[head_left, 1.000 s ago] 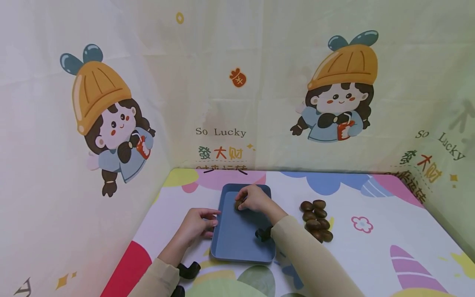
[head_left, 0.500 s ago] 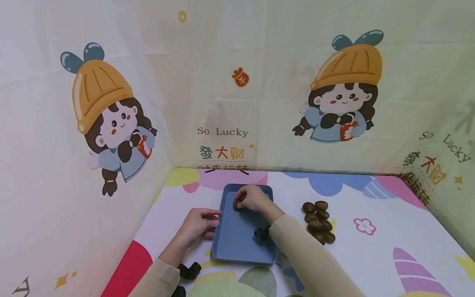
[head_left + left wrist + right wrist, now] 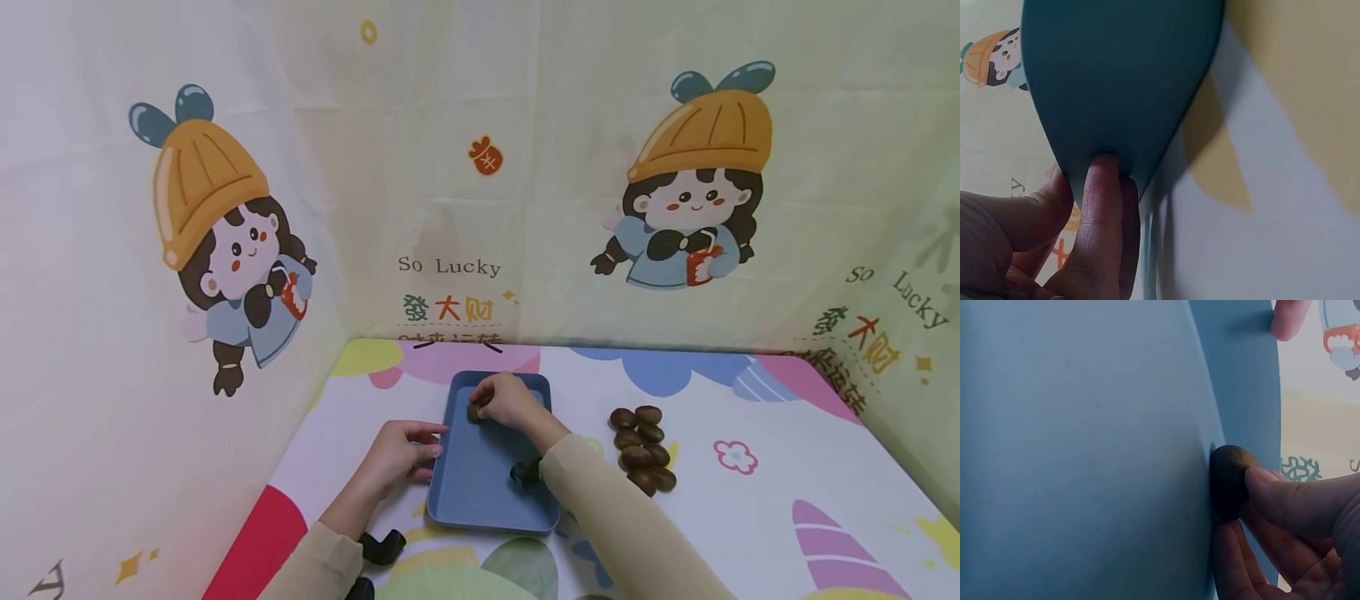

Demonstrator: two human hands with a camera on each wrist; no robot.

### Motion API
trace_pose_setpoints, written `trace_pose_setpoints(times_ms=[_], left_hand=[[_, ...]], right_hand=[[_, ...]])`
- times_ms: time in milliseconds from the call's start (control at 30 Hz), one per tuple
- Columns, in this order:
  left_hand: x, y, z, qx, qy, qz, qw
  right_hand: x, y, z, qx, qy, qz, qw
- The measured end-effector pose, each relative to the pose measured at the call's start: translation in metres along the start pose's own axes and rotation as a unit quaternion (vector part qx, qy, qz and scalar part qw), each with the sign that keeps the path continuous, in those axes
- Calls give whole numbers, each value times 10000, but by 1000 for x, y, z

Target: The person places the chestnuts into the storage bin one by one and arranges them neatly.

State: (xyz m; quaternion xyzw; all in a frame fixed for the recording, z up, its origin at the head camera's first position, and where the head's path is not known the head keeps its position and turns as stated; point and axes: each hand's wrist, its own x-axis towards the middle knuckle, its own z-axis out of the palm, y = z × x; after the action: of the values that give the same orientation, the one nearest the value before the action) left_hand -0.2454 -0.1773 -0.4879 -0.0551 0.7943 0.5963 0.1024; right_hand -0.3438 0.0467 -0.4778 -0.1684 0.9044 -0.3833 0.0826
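Note:
A blue rectangular tray (image 3: 487, 500) lies on the patterned table. Over its far left part, my right hand (image 3: 512, 402) pinches a brown chestnut (image 3: 1229, 481) between thumb and fingers, low against the tray floor near the left wall. The right wrist view shows the chestnut on its edge, partly covered by the thumb. My left hand (image 3: 401, 457) stays at the tray's left side. Its fairly straight fingers (image 3: 1102, 206) touch the tray's outer wall, with the thumb close to the rim.
Several chestnuts (image 3: 637, 454) sit in a cluster on the table right of the tray, beside the right sleeve (image 3: 622, 508). A printed cloth wall (image 3: 562, 208) rises behind the table. Black curved pieces (image 3: 384, 547) show by the left sleeve and at the right wrist.
My right hand has shifted slightly left with the chestnut, nearer the tray's left wall. The left hand and the cluster of chestnuts stay as they were.

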Motion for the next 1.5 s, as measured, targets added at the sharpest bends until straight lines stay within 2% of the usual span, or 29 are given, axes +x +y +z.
trace_pose_setpoints(times_ms=[267,633,1133,1500], left_hand=[[0,-2,1,-9,2,24,10000],[-1,-2,1,-32,51,19,10000],[-2,-4,6,1,65,40,10000],[-4,-4,7,53,100,24,9999]], right_hand=[[-2,1,0,150,114,46,9998],[-10,1,-17,377,221,101,9990],[-36,13,-52,711,366,-66,9968],[-60,23,-84,1249,277,75,9918]])
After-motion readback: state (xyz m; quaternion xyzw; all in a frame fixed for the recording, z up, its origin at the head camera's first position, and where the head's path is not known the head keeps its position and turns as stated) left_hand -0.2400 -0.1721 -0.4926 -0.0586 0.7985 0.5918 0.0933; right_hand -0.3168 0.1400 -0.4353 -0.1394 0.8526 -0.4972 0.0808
